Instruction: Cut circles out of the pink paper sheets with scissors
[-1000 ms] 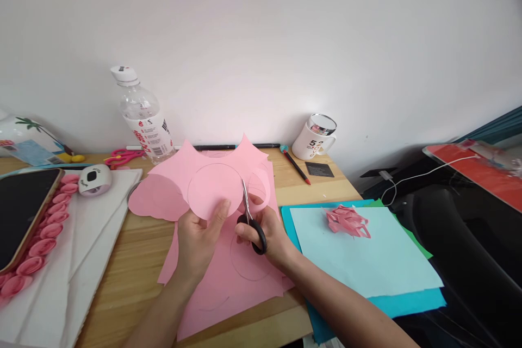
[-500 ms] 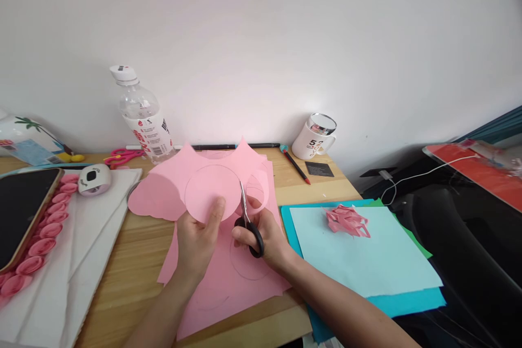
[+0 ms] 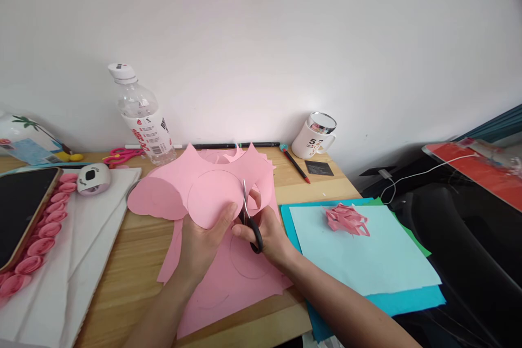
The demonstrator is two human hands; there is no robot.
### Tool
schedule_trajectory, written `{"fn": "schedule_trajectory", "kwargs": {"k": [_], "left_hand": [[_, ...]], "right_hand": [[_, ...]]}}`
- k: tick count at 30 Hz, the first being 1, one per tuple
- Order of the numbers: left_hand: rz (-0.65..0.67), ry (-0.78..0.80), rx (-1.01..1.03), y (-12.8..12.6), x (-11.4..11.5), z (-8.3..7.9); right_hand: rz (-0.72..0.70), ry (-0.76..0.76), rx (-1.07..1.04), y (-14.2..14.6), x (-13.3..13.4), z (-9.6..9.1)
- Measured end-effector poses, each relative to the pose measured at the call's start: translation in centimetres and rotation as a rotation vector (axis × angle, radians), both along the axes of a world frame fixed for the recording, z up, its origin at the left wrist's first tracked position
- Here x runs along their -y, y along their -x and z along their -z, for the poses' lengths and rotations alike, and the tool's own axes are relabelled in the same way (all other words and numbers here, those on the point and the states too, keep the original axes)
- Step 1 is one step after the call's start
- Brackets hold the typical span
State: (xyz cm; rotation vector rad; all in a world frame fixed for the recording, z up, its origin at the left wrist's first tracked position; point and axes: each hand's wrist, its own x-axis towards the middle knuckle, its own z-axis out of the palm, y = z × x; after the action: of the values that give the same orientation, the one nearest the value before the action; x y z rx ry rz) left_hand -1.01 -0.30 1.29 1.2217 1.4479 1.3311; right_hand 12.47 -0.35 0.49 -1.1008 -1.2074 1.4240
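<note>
My left hand (image 3: 206,239) pinches a sheet of pink paper (image 3: 214,196) by its near edge, thumb on top. A round pencil outline shows on this sheet, and its edge is partly cut along the curve. In my right hand (image 3: 267,231) are black-handled scissors (image 3: 253,231), their blades pointing away from me at the right side of the circle. A curled strip of the paper hangs to the right of the blades, over my right fingers. Below both hands lie more pink sheets (image 3: 228,304) with drawn circles.
A plastic bottle (image 3: 142,119), a white mug (image 3: 314,136) and a red-tipped pencil (image 3: 296,163) stand or lie near the wall. Crumpled pink scraps (image 3: 346,220) rest on pale blue paper (image 3: 359,266) at right. Leftward are a phone (image 3: 24,206), pink paper rolls (image 3: 41,247) and pink scissors (image 3: 122,155).
The held paper and both hands have shifted slightly; the left thumb has moved right, closer to the scissors. The scissor blades have turned more upright along the circle's edge.
</note>
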Motion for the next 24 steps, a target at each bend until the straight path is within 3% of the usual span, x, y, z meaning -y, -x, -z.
{"fn": "schedule_trajectory", "kwargs": {"k": [15,24], "left_hand": [[-0.046,0.038,-0.004,0.15,-0.08,0.11],[-0.04,0.037,-0.022,0.07,-0.1,-0.72]], "right_hand": [[-0.083,0.047,-0.016,-0.06,0.13,-0.28],[-0.145,-0.013,-0.062,-0.16,-0.02,-0.14]]}}
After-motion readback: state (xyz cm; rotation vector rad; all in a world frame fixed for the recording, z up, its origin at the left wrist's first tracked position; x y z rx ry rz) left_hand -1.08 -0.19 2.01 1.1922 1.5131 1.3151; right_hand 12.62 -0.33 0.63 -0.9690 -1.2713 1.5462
